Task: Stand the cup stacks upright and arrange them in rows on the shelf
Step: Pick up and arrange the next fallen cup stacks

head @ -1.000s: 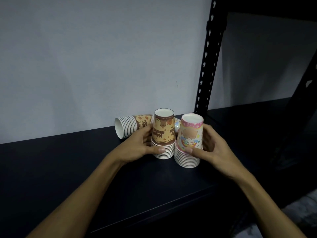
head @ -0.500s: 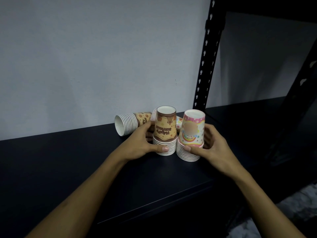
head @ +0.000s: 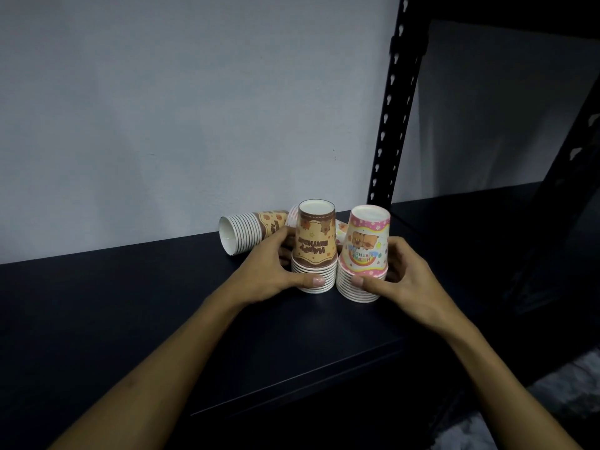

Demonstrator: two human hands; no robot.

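Two stacks of paper cups stand mouth-down side by side on the dark shelf (head: 130, 303). My left hand (head: 269, 271) grips the brown stack (head: 315, 241) around its lower rims, thumb in front. My right hand (head: 399, 274) grips the pink stack (head: 367, 251) the same way. Behind them a third brown stack (head: 246, 232) lies on its side against the wall, its open mouth facing left. Part of another lying stack (head: 341, 227) shows between the two standing ones, mostly hidden.
A black perforated shelf upright (head: 394, 102) rises just behind and right of the cups. The pale wall (head: 162, 108) backs the shelf. The shelf's front edge (head: 292, 378) runs diagonally below my forearms. Another dark upright (head: 565, 141) slants at the far right.
Both hands have slid the two standing stacks a little farther back and closer together on the shelf. The pink stack now stands straighter. The lying stack has not moved.
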